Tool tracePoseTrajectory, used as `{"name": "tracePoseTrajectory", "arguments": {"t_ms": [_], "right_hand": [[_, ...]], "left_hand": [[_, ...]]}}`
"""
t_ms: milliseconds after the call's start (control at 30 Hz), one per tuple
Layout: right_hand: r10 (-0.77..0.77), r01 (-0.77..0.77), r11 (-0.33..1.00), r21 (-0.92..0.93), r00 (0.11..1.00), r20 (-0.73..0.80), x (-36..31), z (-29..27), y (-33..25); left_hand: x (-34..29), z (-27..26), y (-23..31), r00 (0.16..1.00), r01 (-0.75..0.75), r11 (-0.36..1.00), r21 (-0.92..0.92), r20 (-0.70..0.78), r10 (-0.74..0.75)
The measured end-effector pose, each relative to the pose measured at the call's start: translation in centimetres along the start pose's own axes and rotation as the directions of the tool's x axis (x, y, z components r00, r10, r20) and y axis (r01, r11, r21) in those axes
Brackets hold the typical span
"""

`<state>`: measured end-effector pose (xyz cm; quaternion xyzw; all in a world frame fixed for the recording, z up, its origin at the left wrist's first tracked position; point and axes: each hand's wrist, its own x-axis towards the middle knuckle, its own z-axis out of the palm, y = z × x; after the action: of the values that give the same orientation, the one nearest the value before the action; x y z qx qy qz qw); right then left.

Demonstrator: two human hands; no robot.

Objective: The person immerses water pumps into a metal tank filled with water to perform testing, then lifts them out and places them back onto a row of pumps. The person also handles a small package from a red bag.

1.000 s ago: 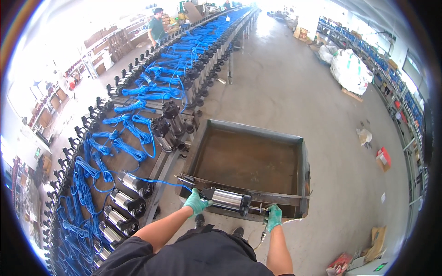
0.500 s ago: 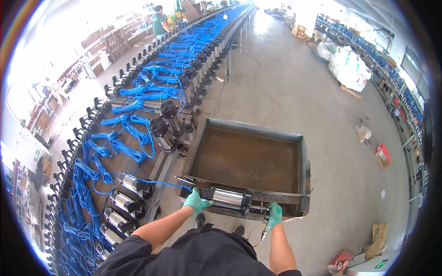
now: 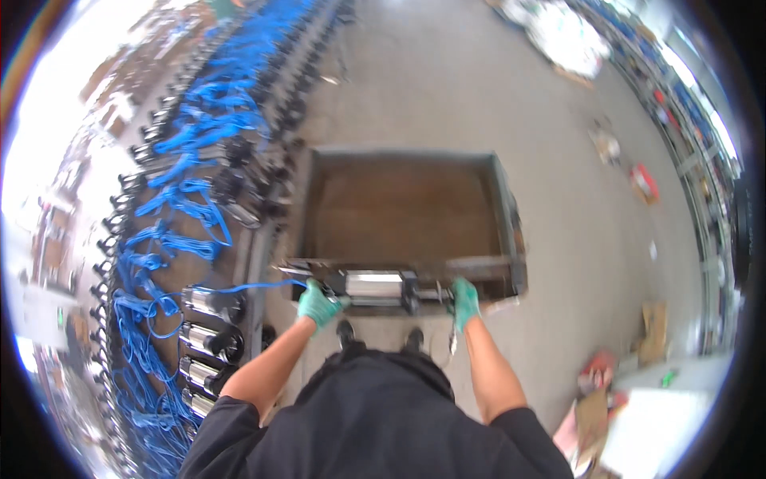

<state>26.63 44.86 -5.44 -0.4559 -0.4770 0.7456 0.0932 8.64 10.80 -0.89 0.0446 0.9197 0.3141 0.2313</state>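
Note:
A steel-bodied pump with black ends [image 3: 375,287] lies crosswise at the near side of a metal tank [image 3: 399,152]. A blue cable [image 3: 259,285] runs from its left end toward the bench. In a green glove, my left hand [image 3: 317,306] is closed on that left end. My right hand [image 3: 466,305], also gloved, is closed around a fitting beside the pump's right end, where a short metal rod shows. A thin hose [image 3: 453,342] hangs below that hand. Motion blur and the fingers hide details of the fitting.
To my left, a long bench carries blue cable coils [image 3: 144,351] and rows of steel pumps [image 3: 209,339]. The tank's floor looks brown. On the right are a red box [image 3: 644,184], white sacks [image 3: 566,40], cardboard [image 3: 653,335] and long shelving [image 3: 690,160].
My view has tilted down and turned, so the tank and pump appear higher and further left. Both hands stay at the pump's two ends. The picture is now blurred.

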Motion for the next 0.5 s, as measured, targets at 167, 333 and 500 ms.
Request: {"name": "tracePoseTrajectory", "arguments": {"t_ms": [167,333,500], "right_hand": [[0.043,-0.032,0.989,-0.141,0.996,0.073,-2.8,-0.4,-4.1],[-0.393,0.316,0.582,-0.749,0.916,0.081,-0.2,-10.8,-3.4],[-0.328,-0.148,0.235,-0.961,0.918,-0.222,0.8,-12.9,-9.9]], "left_hand": [[-1.7,-1.0,2.5,0.998,-0.063,0.952,-0.3,0.0,0.066],[-2.2,-0.8,3.5,0.998,-0.023,0.945,-0.328,0.041,0.039],[-2.2,-0.8,1.3,0.997,-0.067,0.944,-0.323,0.025,0.079]]}}
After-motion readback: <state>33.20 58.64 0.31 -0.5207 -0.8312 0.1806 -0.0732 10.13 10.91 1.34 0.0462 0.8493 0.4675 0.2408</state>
